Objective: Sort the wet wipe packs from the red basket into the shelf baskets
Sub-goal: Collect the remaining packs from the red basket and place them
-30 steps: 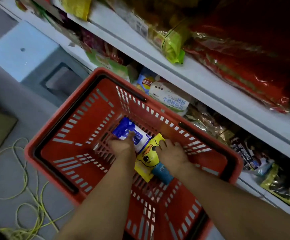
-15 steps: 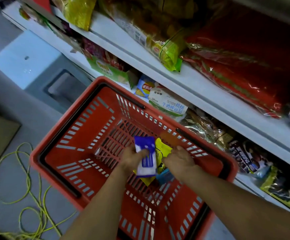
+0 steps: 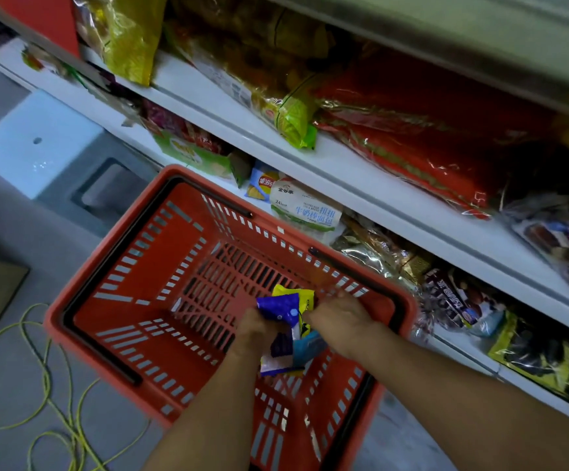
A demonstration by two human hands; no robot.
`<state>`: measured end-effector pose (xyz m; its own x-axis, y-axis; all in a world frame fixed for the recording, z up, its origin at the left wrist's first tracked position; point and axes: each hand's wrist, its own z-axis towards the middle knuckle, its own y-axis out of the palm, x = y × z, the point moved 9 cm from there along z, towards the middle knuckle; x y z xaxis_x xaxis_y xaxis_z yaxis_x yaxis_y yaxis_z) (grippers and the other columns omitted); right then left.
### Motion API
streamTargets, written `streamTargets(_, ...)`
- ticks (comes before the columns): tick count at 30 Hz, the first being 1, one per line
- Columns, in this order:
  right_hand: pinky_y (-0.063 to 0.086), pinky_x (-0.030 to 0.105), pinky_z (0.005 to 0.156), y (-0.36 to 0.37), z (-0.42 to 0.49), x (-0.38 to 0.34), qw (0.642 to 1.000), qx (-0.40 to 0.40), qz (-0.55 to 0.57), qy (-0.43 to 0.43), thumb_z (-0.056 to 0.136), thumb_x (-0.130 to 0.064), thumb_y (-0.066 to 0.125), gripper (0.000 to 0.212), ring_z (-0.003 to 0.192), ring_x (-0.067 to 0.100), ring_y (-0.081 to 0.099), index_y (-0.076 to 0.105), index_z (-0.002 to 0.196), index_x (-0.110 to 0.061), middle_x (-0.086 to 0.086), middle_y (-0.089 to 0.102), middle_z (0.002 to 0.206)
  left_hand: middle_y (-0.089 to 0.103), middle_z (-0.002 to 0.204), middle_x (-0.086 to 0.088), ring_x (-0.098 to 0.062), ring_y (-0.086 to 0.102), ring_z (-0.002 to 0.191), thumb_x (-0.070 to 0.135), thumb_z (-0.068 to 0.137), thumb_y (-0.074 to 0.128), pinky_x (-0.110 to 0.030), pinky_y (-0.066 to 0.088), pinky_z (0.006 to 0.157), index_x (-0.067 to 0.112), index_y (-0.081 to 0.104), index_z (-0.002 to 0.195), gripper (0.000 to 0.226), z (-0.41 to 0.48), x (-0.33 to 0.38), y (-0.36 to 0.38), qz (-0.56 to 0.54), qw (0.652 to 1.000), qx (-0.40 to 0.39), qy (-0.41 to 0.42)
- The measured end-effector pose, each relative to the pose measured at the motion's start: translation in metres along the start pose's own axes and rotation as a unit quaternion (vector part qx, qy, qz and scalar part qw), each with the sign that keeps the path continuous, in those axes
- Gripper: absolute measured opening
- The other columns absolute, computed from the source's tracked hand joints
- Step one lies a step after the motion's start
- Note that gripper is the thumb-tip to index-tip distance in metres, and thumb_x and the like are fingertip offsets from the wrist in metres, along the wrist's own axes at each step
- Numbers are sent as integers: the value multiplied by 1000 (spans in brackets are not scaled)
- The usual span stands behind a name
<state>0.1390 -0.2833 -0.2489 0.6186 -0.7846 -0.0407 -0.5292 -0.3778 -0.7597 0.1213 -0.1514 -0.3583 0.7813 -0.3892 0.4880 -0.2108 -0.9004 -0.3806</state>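
Early stage. Inside the red basket (image 3: 174,232), near its shelf-side wall, the left hand (image 3: 254,329) grips a blue pack (image 3: 281,309) and the right hand (image 3: 340,321) closes on a yellow pack (image 3: 298,295). Neither is shelved yet; no shelf basket shows.

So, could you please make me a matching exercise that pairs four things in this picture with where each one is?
Things:
1. blue pack
2. yellow pack
3. yellow cord
4. white bread bag

Places:
A. on the floor, left of the red basket
B. gripped by the left hand
C. on the shelf behind the basket
D. held by the right hand

Pairs: 1-B, 2-D, 3-A, 4-C.
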Motion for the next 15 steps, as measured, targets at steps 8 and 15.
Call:
streamTargets(8,43,32,91,-17,-36,16,978,46,194,64,88,-17,56,32,114,30,56,52,120,-14,11,59,123,61,78,-11,-25,65,73,-12,86,59,-34,58,68,-11,62,98,12,-41,-5,2,-166,985,52,5)
streamTargets(15,49,33,76,-32,-79,30,852,161,482,128,87,-27,61,14,87,20,62,54,97,-20,1,64,96,70,90,-16,-25,66,71,-2,72,68,-41,56,73,11,66,99,30,-124,25,-61,-317,938,116,78)
